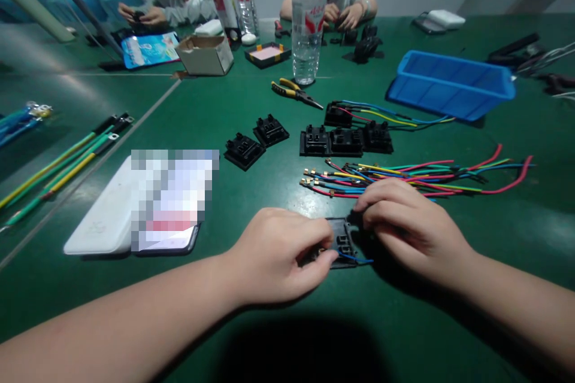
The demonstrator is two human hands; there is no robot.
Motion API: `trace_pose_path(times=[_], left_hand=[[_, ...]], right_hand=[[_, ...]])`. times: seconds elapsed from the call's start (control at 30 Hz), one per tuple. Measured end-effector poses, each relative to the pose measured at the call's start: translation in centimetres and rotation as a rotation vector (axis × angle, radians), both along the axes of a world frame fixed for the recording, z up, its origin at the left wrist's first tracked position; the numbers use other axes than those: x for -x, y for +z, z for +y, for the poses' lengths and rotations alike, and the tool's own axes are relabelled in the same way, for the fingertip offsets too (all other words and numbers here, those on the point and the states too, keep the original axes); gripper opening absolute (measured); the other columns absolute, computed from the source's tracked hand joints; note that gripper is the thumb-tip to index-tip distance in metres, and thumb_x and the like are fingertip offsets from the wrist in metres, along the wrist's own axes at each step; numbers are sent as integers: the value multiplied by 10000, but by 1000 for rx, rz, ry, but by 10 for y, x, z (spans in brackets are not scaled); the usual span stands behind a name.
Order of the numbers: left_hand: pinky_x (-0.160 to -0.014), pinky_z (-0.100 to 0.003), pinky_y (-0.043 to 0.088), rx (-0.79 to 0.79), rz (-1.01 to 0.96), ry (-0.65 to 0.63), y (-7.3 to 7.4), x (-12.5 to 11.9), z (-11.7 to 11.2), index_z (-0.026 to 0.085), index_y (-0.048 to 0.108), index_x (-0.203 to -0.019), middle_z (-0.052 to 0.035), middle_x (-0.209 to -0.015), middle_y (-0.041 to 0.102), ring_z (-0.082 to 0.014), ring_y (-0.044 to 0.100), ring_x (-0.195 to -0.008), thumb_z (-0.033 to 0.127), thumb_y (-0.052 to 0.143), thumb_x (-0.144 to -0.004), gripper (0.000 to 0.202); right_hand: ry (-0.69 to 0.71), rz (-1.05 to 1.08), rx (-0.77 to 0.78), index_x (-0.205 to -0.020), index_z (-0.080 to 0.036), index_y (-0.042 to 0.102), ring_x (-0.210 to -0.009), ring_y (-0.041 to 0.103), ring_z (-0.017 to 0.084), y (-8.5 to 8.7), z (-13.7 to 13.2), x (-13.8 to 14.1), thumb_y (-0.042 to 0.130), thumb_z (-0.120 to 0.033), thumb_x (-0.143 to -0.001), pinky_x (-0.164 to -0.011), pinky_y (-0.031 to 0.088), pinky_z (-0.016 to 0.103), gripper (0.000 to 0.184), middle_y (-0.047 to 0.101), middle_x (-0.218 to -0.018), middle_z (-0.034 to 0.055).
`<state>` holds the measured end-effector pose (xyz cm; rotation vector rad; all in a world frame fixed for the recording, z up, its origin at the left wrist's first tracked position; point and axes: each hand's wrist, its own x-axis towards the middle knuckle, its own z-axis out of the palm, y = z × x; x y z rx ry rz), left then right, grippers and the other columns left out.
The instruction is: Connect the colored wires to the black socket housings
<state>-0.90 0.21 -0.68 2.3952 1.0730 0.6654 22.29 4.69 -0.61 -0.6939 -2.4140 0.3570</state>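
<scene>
Being clamped by the left hand, the flat black plastic panel is seeming light, stiff, best edge-held; right hand: grip untellable

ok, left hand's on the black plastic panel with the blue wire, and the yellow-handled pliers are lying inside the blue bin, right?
Not quite: the yellow-handled pliers aren't inside the blue bin. The head view shows them lying on the green table. The left hand is on the black plastic panel with the blue wire.
</scene>
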Motion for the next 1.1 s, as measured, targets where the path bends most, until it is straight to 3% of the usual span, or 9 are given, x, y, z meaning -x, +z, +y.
trace_pose_path(times=[0.13,0.4,0.57,0.83,1.1], left_hand=[[-546,-267,312,-20,-2,5,0,0,0,198,566,-774,80,-563,487,-91,433,-512,228,604,-853,93],[-542,-258,325,-44,-28,0,0,-2,0,196,551,-757,76,-571,504,-87,442,-511,205,595,-843,97],[-542,-258,329,-31,-17,1,-1,-1,2,196,547,-754,69,-582,524,-89,451,-514,208,588,-848,103],[-537,-253,326,-17,-19,1,1,-1,2,193,556,-755,73,-559,492,-89,438,-507,197,584,-832,82],[-538,-254,318,2,-11,-8,1,0,0,189,563,-757,64,-552,495,-93,440,-507,218,574,-852,100]], right_hand=[[-160,-94,-76,-950,-174,604,-919,579,215,-6,5,-4,521,-49,-843,-806,497,390,185,673,-961,81],[-305,-247,-155,-1162,-143,629,-1034,577,278,-13,8,-7,536,-167,-890,-860,478,469,288,679,-1155,113],[-276,-276,-140,-1098,-192,668,-1094,578,291,-16,8,-6,539,-199,-895,-891,440,493,241,687,-1186,81],[-267,-277,-147,-966,-188,652,-1069,576,290,-15,9,-6,562,-192,-885,-876,441,480,121,684,-1158,107],[-250,-265,-148,-978,-194,657,-1084,561,285,-17,10,-7,551,-202,-921,-883,429,479,121,682,-1173,96]])
